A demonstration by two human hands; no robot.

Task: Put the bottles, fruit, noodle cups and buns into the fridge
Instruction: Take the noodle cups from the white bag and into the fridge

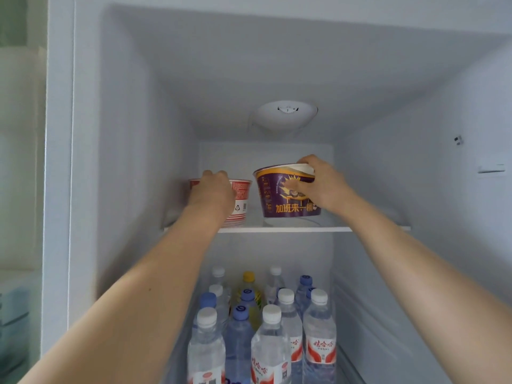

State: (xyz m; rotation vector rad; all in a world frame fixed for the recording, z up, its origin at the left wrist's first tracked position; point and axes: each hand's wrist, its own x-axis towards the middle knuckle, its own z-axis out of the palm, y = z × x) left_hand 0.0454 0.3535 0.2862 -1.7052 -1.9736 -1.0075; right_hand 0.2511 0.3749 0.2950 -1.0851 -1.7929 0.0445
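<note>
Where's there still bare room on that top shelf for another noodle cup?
Bare shelf lies right of the purple cup, toward the right wall. Only a narrow gap separates it from the red cup. Below, bottles stand crowded.

On the fridge's upper shelf (pixel 285 230), the left hand (pixel 214 194) grips a red noodle cup (pixel 242 199); just right, the right hand (pixel 318 181) holds a tilted purple noodle cup (pixel 279 196). Water bottles (pixel 271 336) crowd the compartment below.
</note>
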